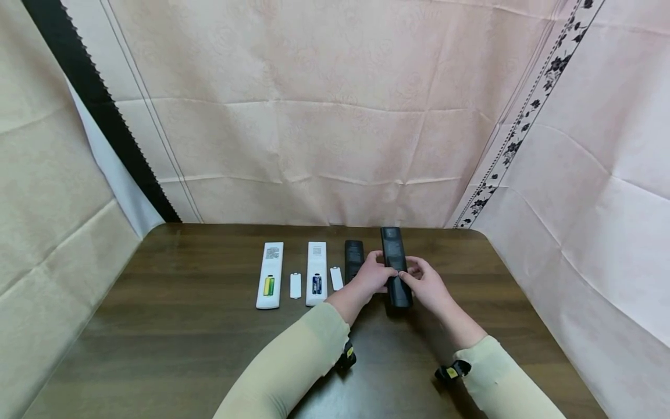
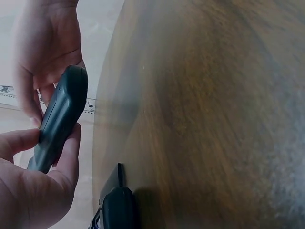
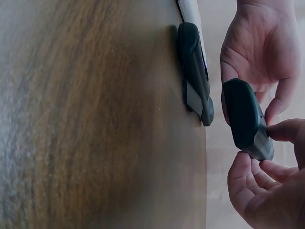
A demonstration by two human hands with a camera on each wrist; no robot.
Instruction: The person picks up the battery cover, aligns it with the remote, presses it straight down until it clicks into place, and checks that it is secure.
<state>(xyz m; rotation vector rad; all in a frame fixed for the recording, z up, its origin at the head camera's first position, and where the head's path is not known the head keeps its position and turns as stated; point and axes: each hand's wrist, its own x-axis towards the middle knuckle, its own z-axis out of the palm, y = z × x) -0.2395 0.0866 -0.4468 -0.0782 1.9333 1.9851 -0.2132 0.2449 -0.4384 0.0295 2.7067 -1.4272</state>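
Pale cloth [image 1: 314, 145] hangs behind the brown table [image 1: 183, 349], and above this surface, toward its far right corner, the left hand [image 1: 373, 273] and right hand [image 1: 428, 286] pinch one black remote [image 1: 394, 250], probably light, stiff, somewhat slippery, best held by its long sides.

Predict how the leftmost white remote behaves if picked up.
The leftmost white remote looks like hard plastic, so it should stay stiff. Its flat, slim body probably won't roll. Its batteries sit uncovered, so they might drop out if overturned.
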